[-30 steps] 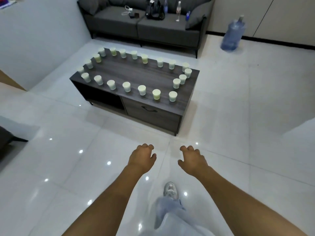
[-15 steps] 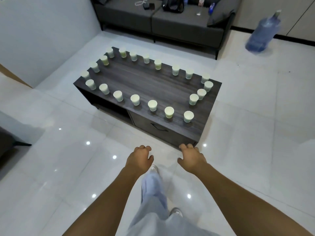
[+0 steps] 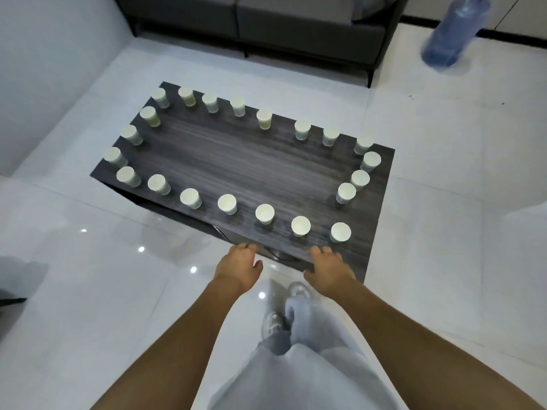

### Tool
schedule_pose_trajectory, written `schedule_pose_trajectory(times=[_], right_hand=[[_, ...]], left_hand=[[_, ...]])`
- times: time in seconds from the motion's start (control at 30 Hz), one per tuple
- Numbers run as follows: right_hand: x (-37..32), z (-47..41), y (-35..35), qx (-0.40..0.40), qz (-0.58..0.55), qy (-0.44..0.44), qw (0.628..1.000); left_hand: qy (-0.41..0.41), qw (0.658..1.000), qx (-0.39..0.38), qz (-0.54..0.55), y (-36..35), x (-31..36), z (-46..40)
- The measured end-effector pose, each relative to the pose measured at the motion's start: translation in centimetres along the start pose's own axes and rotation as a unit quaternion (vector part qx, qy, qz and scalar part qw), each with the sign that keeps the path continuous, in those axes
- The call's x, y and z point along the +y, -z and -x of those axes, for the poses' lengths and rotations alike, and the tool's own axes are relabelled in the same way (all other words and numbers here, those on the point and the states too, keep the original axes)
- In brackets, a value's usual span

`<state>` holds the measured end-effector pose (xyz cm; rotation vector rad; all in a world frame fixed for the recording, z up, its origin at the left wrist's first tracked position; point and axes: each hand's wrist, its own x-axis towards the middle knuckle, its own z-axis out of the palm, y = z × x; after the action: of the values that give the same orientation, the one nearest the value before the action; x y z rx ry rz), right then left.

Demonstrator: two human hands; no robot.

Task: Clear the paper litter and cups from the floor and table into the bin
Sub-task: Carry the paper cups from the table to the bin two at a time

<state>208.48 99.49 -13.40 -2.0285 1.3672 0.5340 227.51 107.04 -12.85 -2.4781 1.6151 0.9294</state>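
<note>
Twenty-one cups [image 3: 264, 213] ringing dark table [image 3: 242, 161]; glossy white floor [image 3: 88, 291]

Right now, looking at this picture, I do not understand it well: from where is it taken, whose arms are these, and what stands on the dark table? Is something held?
The picture comes from a camera worn on a person's head, looking forward and down, so the two bare arms are that person's own. The left hand and the right hand reach toward the near edge of the table; their fingers are loosely curled and hold nothing. Many small paper cups, such as this one, stand along the table's edges in a ring. Behind are a grey sofa and a blue water bottle on the floor. No bin is visible.
</note>
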Motion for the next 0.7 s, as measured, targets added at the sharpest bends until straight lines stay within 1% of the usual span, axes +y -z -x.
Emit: schedule_pose_trajectory(times=[0.17,0.37,0.5,0.7], right_hand=[[0.7,-5.3,2.2,-0.037,0.012,-0.019,0.999],[1.0,-11.4,4.3,-0.054,0.009,-0.02,0.998],[1.1,-15.2,4.1,-0.062,0.017,-0.022,0.998],[1.0,-20.4,2.2,-0.064,-0.009,-0.06,0.996]], left_hand=[[0.005,1.0,-0.013,0.002,1.4,0.2,-5.3],[0.022,0.999,-0.043,0.013,2.1,1.0,-11.2],[0.038,0.998,-0.054,0.022,1.5,0.8,-15.1],[0.024,0.997,-0.067,-0.019,-0.8,-0.5,-20.7]])
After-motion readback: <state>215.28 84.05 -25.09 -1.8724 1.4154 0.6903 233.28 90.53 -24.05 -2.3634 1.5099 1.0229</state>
